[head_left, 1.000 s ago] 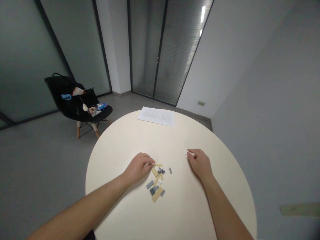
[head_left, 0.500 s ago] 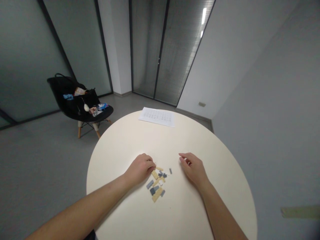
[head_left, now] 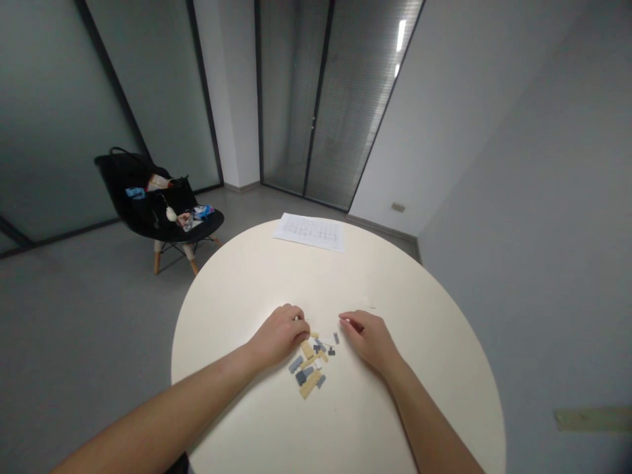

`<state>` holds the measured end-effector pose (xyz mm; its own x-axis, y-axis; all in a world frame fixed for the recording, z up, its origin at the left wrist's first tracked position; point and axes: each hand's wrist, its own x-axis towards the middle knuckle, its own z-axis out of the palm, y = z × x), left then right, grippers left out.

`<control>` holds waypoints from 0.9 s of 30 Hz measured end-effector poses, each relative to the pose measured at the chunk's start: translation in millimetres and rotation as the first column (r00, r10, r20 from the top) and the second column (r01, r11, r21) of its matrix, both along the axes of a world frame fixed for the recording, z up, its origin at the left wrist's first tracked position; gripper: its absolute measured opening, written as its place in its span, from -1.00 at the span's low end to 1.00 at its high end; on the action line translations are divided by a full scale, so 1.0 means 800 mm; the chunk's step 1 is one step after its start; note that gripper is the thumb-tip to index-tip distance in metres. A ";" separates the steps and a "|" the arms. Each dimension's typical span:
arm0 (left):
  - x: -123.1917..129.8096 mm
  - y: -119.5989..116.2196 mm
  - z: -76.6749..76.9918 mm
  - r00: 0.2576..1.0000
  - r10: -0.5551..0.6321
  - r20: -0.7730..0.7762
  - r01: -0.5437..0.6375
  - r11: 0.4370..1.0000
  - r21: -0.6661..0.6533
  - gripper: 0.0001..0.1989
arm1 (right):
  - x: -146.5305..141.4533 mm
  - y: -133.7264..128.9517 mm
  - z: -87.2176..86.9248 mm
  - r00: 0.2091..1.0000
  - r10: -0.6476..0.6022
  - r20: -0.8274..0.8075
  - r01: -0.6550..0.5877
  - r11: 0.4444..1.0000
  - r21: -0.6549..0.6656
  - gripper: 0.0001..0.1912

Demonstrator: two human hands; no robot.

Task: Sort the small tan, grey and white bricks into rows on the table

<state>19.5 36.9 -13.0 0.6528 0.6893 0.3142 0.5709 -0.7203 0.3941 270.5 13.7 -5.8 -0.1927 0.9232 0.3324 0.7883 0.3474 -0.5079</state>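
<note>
Small tan, grey and white toy building bricks lie in a loose pile (head_left: pixel 310 380) on the round white table (head_left: pixel 237 421). My left hand (head_left: pixel 281 334) rests at the pile's upper left edge. Its fingers are curled in; what they hold, if anything, is hidden. To the right of the pile is my right hand (head_left: pixel 369 337), thumb and index finger nearly together and pointing left. Whatever may be between those fingertips is too small to make out. Nearest to them is a small grey brick (head_left: pixel 336 338). A small pale piece (head_left: pixel 371 306) lies just beyond my right hand.
A printed sheet of paper (head_left: pixel 311 232) lies at the table's far edge. Past the table on the left stands a black chair (head_left: pixel 111 171) with a black bag and assorted small items on it. A wall and glass panels surround the area.
My right hand has moved left toward the pile, its thumb and index finger closing. The pale piece beyond it now shows. Some small bricks have shifted; my left hand has barely moved.
</note>
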 end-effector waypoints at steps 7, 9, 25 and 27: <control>0.004 0.002 -0.004 0.999 0.007 0.054 -0.004 0.998 -0.055 -0.92 | -0.019 -0.006 0.006 0.996 0.079 0.031 -0.076 0.994 -0.080 -0.81; 0.004 0.002 -0.005 0.998 -0.007 0.063 0.011 0.998 -0.055 -0.91 | -0.024 -0.006 0.006 0.995 0.094 0.022 -0.092 0.991 -0.094 -0.82; 0.009 -0.006 0.003 0.905 0.108 0.412 0.026 0.952 -0.306 -0.89 | -0.043 -0.010 0.016 0.965 0.165 -0.203 -0.177 0.983 -0.042 -0.83; 0.009 -0.007 0.004 0.897 0.119 0.426 0.025 0.948 -0.317 -0.90 | -0.047 -0.011 0.021 0.959 0.169 -0.226 -0.182 0.982 -0.041 -0.83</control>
<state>27.0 31.5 -10.0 0.4637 0.8239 0.3257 0.3199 -0.4986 0.8057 232.9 5.1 11.1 -0.2817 0.9011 0.3297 0.5835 0.4336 -0.6866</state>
